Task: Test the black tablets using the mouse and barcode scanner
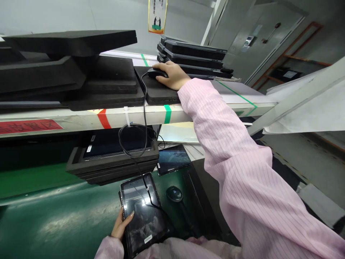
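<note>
My right hand [172, 75] reaches up to the shelf and is closed over a black computer mouse [156, 73] that rests on a black foam tray [159, 94]. The mouse's black cable [145, 118] hangs down in a loop to a dark tablet [143, 213]. My left hand [122, 223] grips that tablet by its left edge, low over the green belt [54, 216]. The tablet's screen is dark and carries a small white label near its bottom.
Stacked black foam trays [70, 72] fill the shelf's left side, and dark devices [194, 57] are piled at the back. Below the shelf stands a tray stack [113, 162] with a tablet on top, another tablet [172, 158], and a round black scanner head [174, 194].
</note>
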{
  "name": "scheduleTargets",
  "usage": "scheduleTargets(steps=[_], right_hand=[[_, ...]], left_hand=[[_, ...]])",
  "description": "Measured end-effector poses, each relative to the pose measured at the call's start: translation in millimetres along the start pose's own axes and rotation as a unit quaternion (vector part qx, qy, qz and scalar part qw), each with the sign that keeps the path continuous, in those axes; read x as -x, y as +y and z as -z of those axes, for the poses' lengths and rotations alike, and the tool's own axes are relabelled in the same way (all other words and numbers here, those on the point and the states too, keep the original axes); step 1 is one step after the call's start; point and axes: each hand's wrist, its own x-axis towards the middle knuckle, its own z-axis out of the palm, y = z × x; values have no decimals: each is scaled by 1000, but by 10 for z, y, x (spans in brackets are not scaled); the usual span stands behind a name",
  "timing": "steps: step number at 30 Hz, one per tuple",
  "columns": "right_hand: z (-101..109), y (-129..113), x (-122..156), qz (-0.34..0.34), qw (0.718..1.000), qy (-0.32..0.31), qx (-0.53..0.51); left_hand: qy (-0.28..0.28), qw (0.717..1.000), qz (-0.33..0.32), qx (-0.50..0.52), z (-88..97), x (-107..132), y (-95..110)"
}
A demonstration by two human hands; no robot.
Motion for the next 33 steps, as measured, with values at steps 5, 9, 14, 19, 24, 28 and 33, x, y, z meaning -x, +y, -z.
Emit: scheduleTargets(steps=[5, 9, 14, 19, 24, 28, 33], right_hand=[[14, 1, 28, 7, 1000, 5, -17], [23, -2, 52, -4, 999, 7, -37], [38, -10, 80, -13, 999, 3, -41], [60, -12, 111, -14, 999, 1, -36], [61, -4, 136, -9, 999, 6, -31], [51, -1, 141, -11, 1000, 9, -27], [50, -4, 131, -9, 999, 3, -34]], left_hand=[[-11, 1000, 6, 3, -19, 43, 70], [-7, 1000, 5, -11, -35, 67, 103], [1, 1000, 8, -12, -53, 79, 124], [8, 1000, 3, -20, -36, 63, 103], [16, 1000, 2, -15, -14, 41, 55], [21, 1000, 6, -15, 5, 23, 24], [24, 999, -7, -22, 36, -2, -11]])
